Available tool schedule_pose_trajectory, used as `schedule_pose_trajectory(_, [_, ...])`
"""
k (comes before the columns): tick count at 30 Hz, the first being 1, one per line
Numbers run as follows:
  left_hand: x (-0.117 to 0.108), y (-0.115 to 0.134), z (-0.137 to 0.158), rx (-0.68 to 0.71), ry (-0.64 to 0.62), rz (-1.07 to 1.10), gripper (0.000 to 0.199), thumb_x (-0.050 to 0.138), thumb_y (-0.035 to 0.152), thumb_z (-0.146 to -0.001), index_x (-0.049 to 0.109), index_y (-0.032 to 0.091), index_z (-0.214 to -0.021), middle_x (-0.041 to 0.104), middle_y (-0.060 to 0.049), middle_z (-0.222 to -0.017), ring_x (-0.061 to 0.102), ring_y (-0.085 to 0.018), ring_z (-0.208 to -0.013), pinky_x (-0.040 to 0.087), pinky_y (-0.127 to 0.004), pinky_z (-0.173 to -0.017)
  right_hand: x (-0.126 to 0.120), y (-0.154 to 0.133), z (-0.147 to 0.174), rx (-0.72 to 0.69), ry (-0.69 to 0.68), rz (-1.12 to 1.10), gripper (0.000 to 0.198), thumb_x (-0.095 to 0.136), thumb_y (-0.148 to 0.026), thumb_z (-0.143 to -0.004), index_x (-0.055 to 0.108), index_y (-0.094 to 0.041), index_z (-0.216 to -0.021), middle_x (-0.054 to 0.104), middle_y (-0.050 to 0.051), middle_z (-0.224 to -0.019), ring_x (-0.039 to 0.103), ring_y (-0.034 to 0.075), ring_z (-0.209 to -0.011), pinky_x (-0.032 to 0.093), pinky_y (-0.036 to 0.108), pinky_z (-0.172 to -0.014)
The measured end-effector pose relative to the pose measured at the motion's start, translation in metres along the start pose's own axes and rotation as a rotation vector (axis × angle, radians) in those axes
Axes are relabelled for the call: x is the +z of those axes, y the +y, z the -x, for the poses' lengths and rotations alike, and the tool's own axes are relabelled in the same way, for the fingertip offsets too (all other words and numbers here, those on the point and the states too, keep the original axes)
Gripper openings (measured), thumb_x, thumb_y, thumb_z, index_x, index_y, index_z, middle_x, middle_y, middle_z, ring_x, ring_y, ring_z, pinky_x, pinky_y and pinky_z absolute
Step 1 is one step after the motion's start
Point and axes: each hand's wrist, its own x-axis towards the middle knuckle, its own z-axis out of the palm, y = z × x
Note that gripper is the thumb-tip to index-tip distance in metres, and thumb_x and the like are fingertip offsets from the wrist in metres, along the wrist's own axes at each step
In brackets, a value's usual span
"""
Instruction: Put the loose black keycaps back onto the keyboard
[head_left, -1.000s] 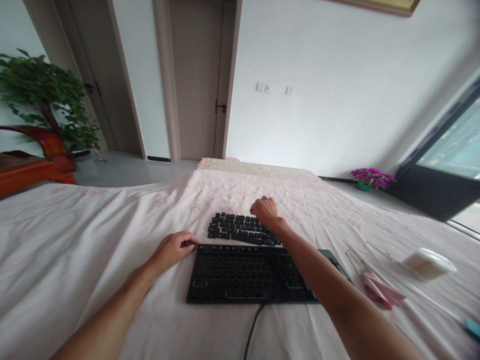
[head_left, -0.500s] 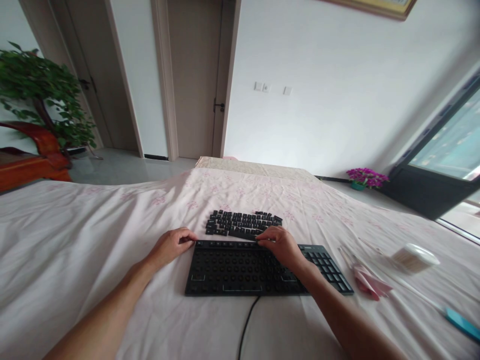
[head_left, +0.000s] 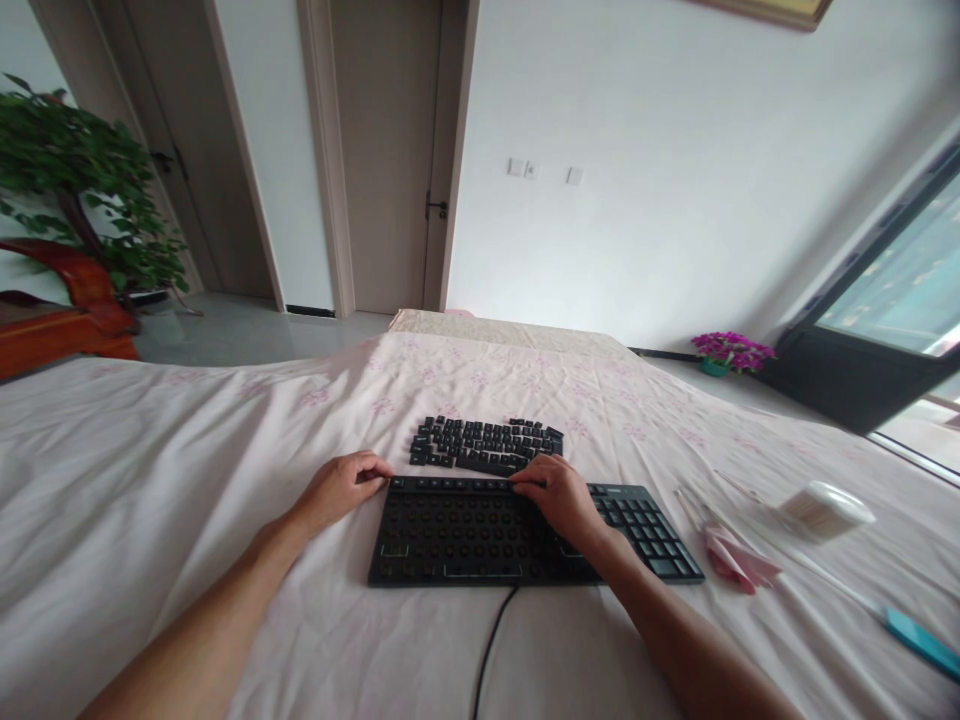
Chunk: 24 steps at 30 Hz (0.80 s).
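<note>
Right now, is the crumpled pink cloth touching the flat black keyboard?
Apart: the head view shows pale pink sheet between the crumpled pink cloth and the right end of the flat black keyboard.

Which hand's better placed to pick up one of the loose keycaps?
Probably the right hand: it's over the keyboard, right beside the near side of the loose keycaps. The left hand sits at the keyboard's far left corner, off to the cluster's left.
</note>
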Motion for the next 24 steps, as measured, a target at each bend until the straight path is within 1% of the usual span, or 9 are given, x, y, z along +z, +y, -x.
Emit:
schedule_pose_trajectory(7, [0.001,-0.001,0.0,0.008,0.004,-0.009,0.021,0.053,0.024,-0.078,0.071,0.02,-0.088,0.071,-0.003,-0.09,0.063,-0.016,-0.084,0.046,-0.023,-0.076,0.0,-0.001,0.003,-0.008,-0.003,0.081,0.014,0.062,-0.025,-0.082,0.075,-0.027,-0.086,0.068,0.001,-0.088,0.057,0.018,-0.088,0.041,0.029,-0.083])
schedule_pose_trajectory(11, [0.001,-0.001,0.0,-0.005,0.004,0.004,0.021,0.053,0.025,-0.077,0.071,0.02,-0.088,0.071,-0.003,-0.089,0.063,-0.017,-0.084,0.046,-0.023,-0.076,-0.008,-0.015,0.004,-0.053,-0.074,0.24,0.017,0.057,-0.027,-0.087,0.074,-0.027,-0.091,0.067,0.002,-0.087,0.056,0.017,-0.086,0.04,0.028,-0.082])
schedule_pose_trajectory(15, [0.0,0.0,0.0,0.0,0.005,0.004,0.021,0.053,0.025,-0.077,0.071,0.02,-0.087,0.071,-0.002,-0.09,0.063,-0.016,-0.083,0.046,-0.023,-0.075,-0.013,-0.032,0.002,-0.112,-0.128,0.424,0.025,0.049,-0.027,-0.092,0.073,-0.026,-0.087,0.064,0.004,-0.084,0.053,0.018,-0.085,0.036,0.029,-0.079])
schedule_pose_trajectory(18, [-0.001,0.001,0.0,-0.007,0.013,0.003,0.021,0.054,0.025,-0.077,0.071,0.02,-0.087,0.071,-0.002,-0.089,0.063,-0.017,-0.083,0.046,-0.023,-0.075,-0.012,-0.038,0.004,-0.109,-0.129,0.475,0.028,0.045,-0.026,-0.093,0.072,-0.026,-0.086,0.063,0.004,-0.083,0.051,0.018,-0.084,0.034,0.03,-0.078])
schedule_pose_trajectory(21, [0.0,0.001,0.0,-0.012,0.018,0.005,0.021,0.054,0.026,-0.077,0.072,0.02,-0.086,0.071,-0.002,-0.089,0.063,-0.017,-0.084,0.046,-0.023,-0.076,-0.008,-0.038,0.01,-0.114,-0.111,0.492,0.028,0.043,-0.023,-0.093,0.071,-0.026,-0.087,0.061,0.004,-0.083,0.049,0.018,-0.082,0.033,0.03,-0.076])
schedule_pose_trajectory(24, [0.0,0.0,0.0,-0.009,0.019,0.003,0.021,0.054,0.026,-0.077,0.071,0.021,-0.087,0.071,-0.002,-0.089,0.063,-0.017,-0.084,0.046,-0.023,-0.076,-0.004,-0.037,0.017,-0.131,-0.11,0.526,0.026,0.044,-0.017,-0.091,0.068,-0.025,-0.097,0.06,0.005,-0.086,0.049,0.019,-0.084,0.032,0.032,-0.076])
